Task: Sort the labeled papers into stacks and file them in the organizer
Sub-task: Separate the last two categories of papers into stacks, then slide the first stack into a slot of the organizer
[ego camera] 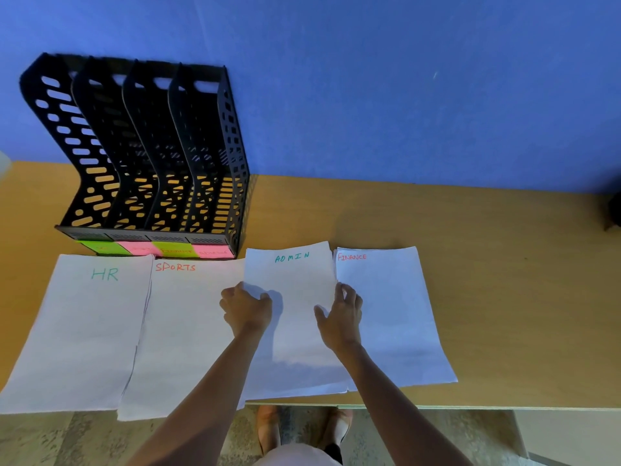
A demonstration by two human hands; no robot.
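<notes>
Four white paper stacks lie side by side on the wooden desk (487, 264): HR (84, 324) at the left, then SPORTS (184, 331), ADMIN (295, 317) and FINANCE (396, 314). My left hand (247, 309) grips the left edge of the ADMIN stack, thumb on top. My right hand (341, 314) holds its right edge, fingers curled under. The far end of the ADMIN stack is lifted slightly. A black four-slot organizer (144, 156) stands at the back left, its slots holding no paper, with green and pink sticky labels (158, 250) along its front.
A blue wall (403, 95) rises right behind the desk. The HR and SPORTS stacks overhang the desk's near edge. A dark object (615, 210) sits at the far right edge. My feet and the tiled floor (67, 438) show below the desk.
</notes>
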